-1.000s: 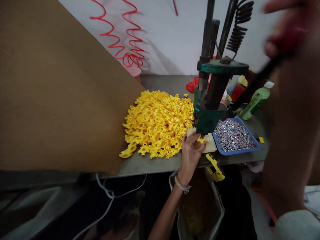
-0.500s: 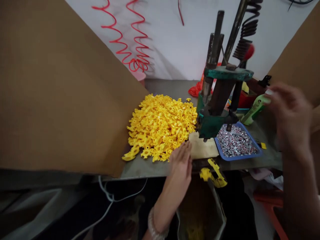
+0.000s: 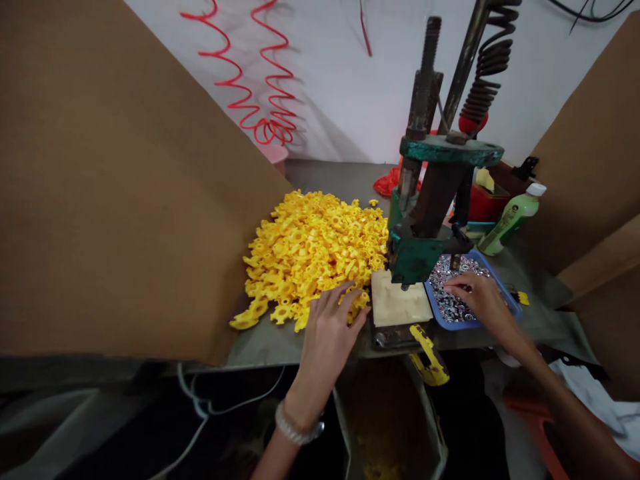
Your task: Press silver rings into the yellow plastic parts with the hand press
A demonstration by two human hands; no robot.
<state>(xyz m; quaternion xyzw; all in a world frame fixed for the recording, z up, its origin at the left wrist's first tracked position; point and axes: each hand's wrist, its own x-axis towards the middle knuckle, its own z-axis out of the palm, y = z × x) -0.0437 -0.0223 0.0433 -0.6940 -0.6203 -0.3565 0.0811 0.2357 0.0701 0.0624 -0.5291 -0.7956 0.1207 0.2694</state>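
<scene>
Yellow pieces (image 3: pixel 315 247) are lying nearer the left hand (image 3: pixel 326 333), just beyond its loosely spread grip, while the right hand (image 3: pixel 484 301), its grip unclear, is reaching over the blue tray (image 3: pixel 457 326).

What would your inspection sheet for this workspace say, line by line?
Surface: grey table, pale pad with no part on it, below the press.
Job's things: yellow parts heaped left; metallic parts in the blue tray, right.
Clutter: green bottle, red bag behind.
Grippers: left hand at the heap, right hand at the tray; any grip unclear.
Cables: white cable below the table, black cables high right; red coils by the wall, use unclear.
Surroundings: white wall behind, cardboard either side.
</scene>
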